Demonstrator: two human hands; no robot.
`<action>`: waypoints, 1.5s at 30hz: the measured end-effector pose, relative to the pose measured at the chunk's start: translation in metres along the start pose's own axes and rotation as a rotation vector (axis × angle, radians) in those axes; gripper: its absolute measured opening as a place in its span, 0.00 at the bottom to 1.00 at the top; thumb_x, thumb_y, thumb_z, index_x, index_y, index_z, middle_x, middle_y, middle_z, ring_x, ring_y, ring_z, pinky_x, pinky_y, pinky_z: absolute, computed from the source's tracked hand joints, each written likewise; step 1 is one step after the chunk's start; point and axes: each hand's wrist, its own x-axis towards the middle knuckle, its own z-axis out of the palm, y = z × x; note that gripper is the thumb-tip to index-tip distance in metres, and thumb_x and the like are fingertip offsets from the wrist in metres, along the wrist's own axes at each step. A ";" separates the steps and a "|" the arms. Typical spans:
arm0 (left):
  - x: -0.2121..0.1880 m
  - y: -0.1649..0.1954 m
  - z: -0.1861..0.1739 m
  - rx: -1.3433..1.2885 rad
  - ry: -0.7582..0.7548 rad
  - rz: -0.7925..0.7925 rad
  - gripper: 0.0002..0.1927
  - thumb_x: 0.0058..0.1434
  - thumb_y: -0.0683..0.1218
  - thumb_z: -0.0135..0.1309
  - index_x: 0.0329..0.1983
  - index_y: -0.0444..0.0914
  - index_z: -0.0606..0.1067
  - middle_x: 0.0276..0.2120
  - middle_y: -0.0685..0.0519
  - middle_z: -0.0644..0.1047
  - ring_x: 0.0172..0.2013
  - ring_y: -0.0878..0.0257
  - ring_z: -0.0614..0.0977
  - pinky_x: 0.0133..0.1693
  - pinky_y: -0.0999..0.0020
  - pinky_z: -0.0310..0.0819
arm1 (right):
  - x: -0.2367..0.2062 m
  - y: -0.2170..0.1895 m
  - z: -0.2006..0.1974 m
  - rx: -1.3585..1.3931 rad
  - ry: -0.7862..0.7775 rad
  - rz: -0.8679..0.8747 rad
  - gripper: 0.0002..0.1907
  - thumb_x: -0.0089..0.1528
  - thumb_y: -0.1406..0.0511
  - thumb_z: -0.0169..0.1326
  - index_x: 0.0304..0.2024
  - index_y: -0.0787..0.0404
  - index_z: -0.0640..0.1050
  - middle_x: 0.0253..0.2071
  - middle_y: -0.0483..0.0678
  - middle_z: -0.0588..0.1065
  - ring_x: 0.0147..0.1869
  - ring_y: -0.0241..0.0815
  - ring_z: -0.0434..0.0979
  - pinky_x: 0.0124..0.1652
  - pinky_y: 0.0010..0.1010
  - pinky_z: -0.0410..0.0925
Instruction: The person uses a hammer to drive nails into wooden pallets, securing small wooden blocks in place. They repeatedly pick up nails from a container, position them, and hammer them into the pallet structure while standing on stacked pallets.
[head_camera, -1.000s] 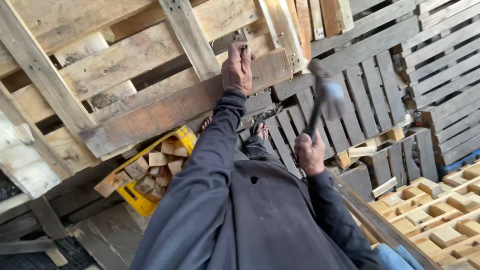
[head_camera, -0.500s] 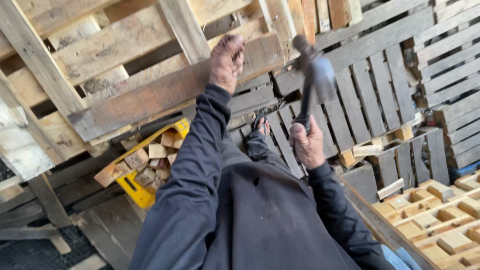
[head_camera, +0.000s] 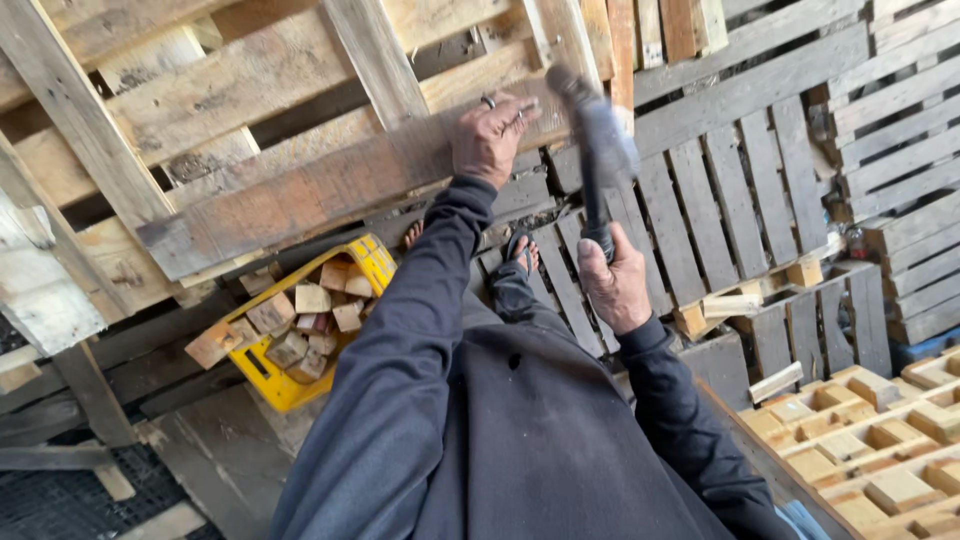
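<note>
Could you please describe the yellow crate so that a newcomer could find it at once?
Start at the big tilted wooden pallet that the left hand presses. Just below its lower edge sits the yellow crate, full of small wooden blocks. It is the only bright yellow thing among grey and brown timber.

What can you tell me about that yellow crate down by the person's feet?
The yellow crate looks like plastic, with a slotted wall and open top. It sits tilted on the ground below the raised wooden pallet, to the left of the person's sandalled feet. It is filled with small wooden blocks, heaped loosely, some pale and some darker; one juts over its left edge. Neither hand touches it.
</note>
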 end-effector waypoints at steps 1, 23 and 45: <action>0.000 0.000 0.000 -0.005 0.002 0.025 0.08 0.63 0.50 0.62 0.39 0.42 0.83 0.34 0.54 0.84 0.30 0.66 0.82 0.34 0.68 0.79 | 0.002 -0.007 0.001 -0.057 -0.004 0.084 0.17 0.70 0.55 0.54 0.41 0.63 0.71 0.24 0.40 0.67 0.24 0.28 0.64 0.24 0.23 0.62; 0.037 -0.003 -0.023 0.123 0.432 -0.237 0.09 0.75 0.48 0.45 0.45 0.38 0.72 0.36 0.42 0.77 0.37 0.42 0.79 0.40 0.50 0.74 | 0.016 -0.107 -0.090 0.341 -0.112 -0.884 0.31 0.67 0.39 0.44 0.49 0.57 0.76 0.33 0.45 0.75 0.28 0.38 0.73 0.31 0.26 0.71; 0.042 -0.014 -0.027 0.109 0.440 -0.231 0.12 0.75 0.51 0.45 0.41 0.39 0.70 0.33 0.44 0.76 0.34 0.47 0.79 0.39 0.53 0.75 | 0.013 0.015 -0.009 -0.164 -0.028 0.262 0.20 0.71 0.52 0.48 0.36 0.60 0.72 0.21 0.41 0.66 0.22 0.33 0.62 0.23 0.27 0.58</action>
